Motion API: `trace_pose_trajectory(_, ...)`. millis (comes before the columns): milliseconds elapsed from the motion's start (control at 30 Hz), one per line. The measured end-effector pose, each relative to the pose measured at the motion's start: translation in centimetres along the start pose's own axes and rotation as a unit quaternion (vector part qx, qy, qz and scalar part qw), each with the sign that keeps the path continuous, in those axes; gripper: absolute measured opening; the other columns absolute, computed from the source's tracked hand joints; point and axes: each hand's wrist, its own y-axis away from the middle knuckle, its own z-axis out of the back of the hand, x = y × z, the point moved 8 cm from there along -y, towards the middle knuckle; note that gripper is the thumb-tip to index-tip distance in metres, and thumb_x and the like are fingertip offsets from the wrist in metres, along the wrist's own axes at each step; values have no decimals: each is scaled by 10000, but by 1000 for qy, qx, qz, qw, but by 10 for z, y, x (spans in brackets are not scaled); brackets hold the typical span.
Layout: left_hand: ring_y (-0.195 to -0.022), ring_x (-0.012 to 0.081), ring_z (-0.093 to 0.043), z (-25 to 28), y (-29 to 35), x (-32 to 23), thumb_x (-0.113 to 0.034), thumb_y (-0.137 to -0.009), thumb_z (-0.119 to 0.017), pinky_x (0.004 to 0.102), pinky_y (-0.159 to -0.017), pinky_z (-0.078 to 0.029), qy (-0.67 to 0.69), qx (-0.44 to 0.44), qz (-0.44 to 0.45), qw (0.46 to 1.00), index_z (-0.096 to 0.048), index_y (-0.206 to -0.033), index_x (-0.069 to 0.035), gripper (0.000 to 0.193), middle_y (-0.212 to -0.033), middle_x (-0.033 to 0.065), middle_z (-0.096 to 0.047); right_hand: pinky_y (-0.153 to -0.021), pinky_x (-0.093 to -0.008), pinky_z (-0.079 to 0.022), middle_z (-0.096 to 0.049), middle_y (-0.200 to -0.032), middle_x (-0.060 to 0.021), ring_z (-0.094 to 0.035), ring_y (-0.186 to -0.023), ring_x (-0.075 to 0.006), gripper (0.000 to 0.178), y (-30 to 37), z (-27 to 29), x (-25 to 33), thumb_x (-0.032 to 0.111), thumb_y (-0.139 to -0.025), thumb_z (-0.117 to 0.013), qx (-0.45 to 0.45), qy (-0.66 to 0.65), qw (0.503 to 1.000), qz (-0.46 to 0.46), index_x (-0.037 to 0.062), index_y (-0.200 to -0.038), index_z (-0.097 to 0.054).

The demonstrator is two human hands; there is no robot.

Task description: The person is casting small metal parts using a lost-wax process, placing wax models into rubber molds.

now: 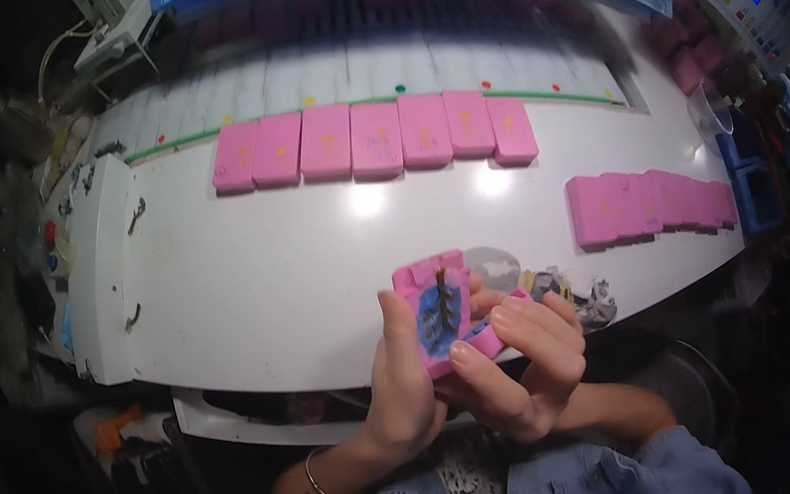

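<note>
Pink mould half, blue-lined cavity facing up, is held in the left hand, thumb along one edge; both are over the near edge of the white table. Dark branched piece is seated in the cavity, stem running toward the far end. Smaller pink part with a blue inner edge is pinched in the right hand, close against the near right side of the mould half; whether the two touch cannot be told. Neither hand is free.

Progress, judged from layout: the held mould is apparently part-way through handling. Its inside is exposed, the branched piece is not yet out, and the second part is not seated over it. Whether it is being opened or closed cannot be told from one frame.

Seven pink blocks are lined up along the green strip at the back; another overlapping row of pink blocks is set at the right, count unclear. No open cavity is seen in either row. Which row is finished and which is waiting cannot be told. Crumpled grey scraps and a grey round disc are left beside the right hand, purpose unclear.
</note>
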Motion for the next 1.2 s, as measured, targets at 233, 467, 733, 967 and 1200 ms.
trace_pose_trajectory(233,-780,193,-545,9,-17,-8,-653,-883,-172,391,-743,-520,152,-23,35,988,-437,-1180,0,765,-932,96,-530,-710,-272,-481,-629,-854,-66,-596,-793,-151,247,8,8,27,106,-653,-637,160,-159,969,98,52,-886,-695)
trace_pose_trajectory(467,-674,166,-529,13,-10,-6,-565,-932,-142,323,-677,-502,-15,29,-32,999,-450,-1155,36,711,-870,95,-558,-532,-250,-444,-591,-706,-91,-558,-587,-163,305,-14,-3,-8,-40,-613,-653,198,-358,903,-130,-4,-915,-665)
trace_pose_trajectory(733,-633,149,-566,6,6,-13,-437,-973,-139,277,-589,-493,-168,11,-80,983,-550,-933,42,632,-728,105,-580,-456,-254,-420,-556,-690,-101,-555,-534,-154,149,-18,-33,-44,-88,-791,-545,158,-299,894,-294,-30,-921,-586)
trace_pose_trajectory(967,-620,156,-561,10,-12,-12,-450,-964,-115,290,-571,-512,-112,80,-37,990,-550,-944,42,657,-738,118,-579,-489,-166,-412,-584,-791,-64,-528,-572,-46,156,-1,-60,-62,24,-922,-446,264,-471,703,-463,-56,-1025,-531)
trace_pose_trajectory(1200,-655,171,-537,-2,-17,4,-638,-885,-126,321,-586,-504,-60,106,28,992,-472,-1123,39,798,-902,145,-591,-535,-198,-443,-589,-769,-48,-570,-638,-79,137,-30,-6,-133,18,-872,-522,213,-311,846,-377,-24,-986,-587)
